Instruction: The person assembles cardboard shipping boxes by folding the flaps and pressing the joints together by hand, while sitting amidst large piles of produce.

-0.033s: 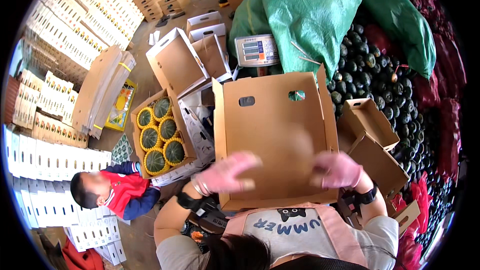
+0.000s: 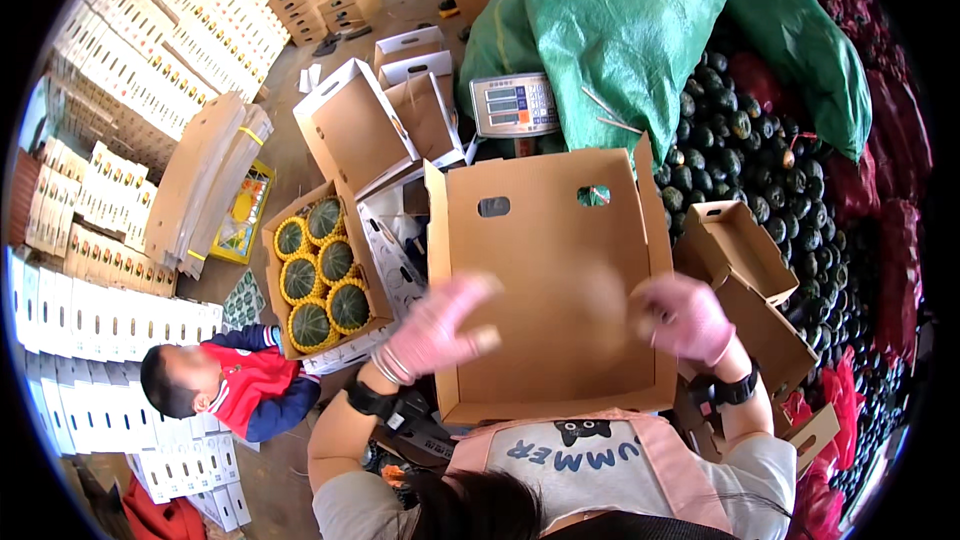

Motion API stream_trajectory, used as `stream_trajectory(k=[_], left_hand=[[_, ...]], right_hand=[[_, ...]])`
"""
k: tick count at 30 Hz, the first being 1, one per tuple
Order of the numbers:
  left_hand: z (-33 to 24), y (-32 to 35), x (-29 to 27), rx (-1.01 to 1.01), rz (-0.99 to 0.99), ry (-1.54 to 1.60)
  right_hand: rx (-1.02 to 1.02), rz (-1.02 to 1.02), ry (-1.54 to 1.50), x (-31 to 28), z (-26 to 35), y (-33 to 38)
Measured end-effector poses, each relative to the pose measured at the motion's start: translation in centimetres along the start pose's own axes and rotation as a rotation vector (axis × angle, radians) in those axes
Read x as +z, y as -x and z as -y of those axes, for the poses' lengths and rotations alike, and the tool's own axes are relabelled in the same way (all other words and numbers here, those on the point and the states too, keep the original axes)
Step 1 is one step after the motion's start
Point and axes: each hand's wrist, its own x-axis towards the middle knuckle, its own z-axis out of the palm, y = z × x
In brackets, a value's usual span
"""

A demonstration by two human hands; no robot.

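Observation:
An open brown cardboard box [image 2: 550,240] with two hand holes in its far wall stands upright before me, and nothing lies in it. My left hand [image 2: 440,332], in a pink glove, is over its near left side. Its thumb and fingers are spread apart and blurred, with nothing in them. At the right wall is my right hand [image 2: 690,320], in a matching glove. Its fingers are bent and partly blurred, and a small dark spot shows between them that I cannot make out. I cannot tell whether that hand touches the wall.
Left of the box, several green squashes in yellow foam nets fill a carton [image 2: 378,312]. A person in a red vest [image 2: 235,380] stands beside it. A scale display [image 2: 514,105] and a green sack [image 2: 610,30] are beyond. Loose squashes [image 2: 790,210] heap up at right, behind open cartons [image 2: 745,250].
My left hand has shifted slightly left and up. My right hand has moved a little up, and its fingers look more bent. The box has barely moved.

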Motion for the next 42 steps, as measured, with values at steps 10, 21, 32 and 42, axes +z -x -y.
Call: stream_trajectory(k=[10,21,32,42], left_hand=[[10.8,-1.8,2.3,-0.334,-0.117,0.881],[9.5,-3.5,4.8,-0.295,-0.726,0.594],[5.3,-2.9,-0.6,-0.024,0.042,-0.051],[4.3,-11.7,2.1,-0.112,0.471,-0.574]], right_hand=[[0.167,0.146,-0.963,1.1,-16.8,-4.8],[0.025,-0.128,-0.537,-0.3,-14.1,-6.3],[-0.045,0.032,-0.067,-4.8,-8.7,-6.8],[-0.025,0.339,0.856,0.6,-5.5,-12.8]])
